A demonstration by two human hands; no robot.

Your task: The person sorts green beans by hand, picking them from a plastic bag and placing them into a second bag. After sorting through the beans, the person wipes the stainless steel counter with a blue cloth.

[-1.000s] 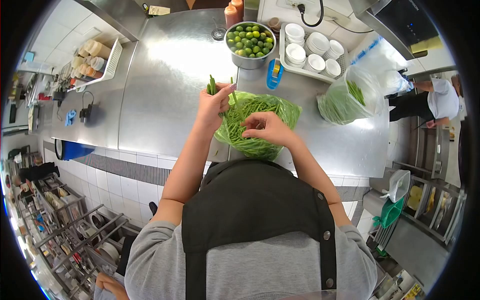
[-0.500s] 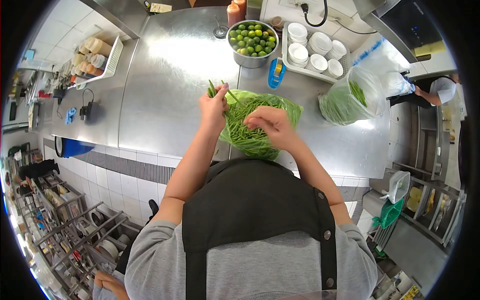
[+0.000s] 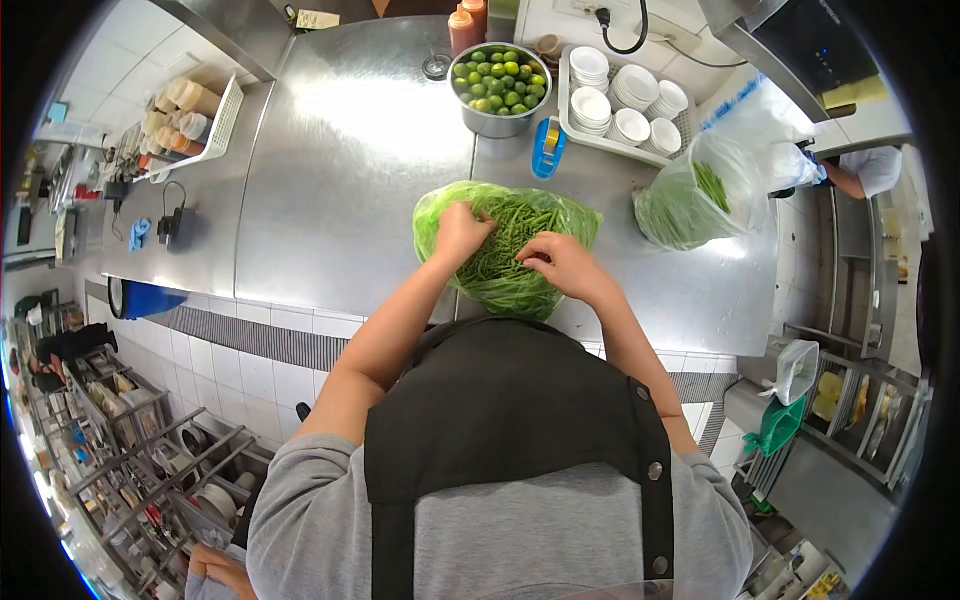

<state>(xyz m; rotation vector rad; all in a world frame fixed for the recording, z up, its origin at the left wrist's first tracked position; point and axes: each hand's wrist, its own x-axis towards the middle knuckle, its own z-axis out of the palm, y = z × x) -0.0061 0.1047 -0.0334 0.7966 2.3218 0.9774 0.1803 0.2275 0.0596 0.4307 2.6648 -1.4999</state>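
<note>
I have both hands down in the open bag (image 3: 436,212) of green beans (image 3: 505,228) on the steel counter (image 3: 330,150). The left hand (image 3: 462,232) is curled over the pile with its fingertips buried among the beans, so I cannot tell whether they grip any. The right hand (image 3: 560,264) has its fingertips (image 3: 530,262) drawn together in a pinch on a few beans, as far as I can make out. The beans lie directly under and between the two sets of fingers, and the plastic rises just beyond the left knuckles.

To do this well, I judge the fingers should close on beans alone, not on the film beside them. I would take a small bunch lying the same way, since a crossed tangle under the fingertips will drag its neighbours out; the thin pods should bend rather than snap, so a light squeeze is enough. The free fingers can press the heap down so the bag stays put.

Well beyond the fingertips stand a bowl of limes (image 3: 500,85) and a tray of small white bowls (image 3: 625,105); off past the right hand sits a second bag of greens (image 3: 690,200).
</note>
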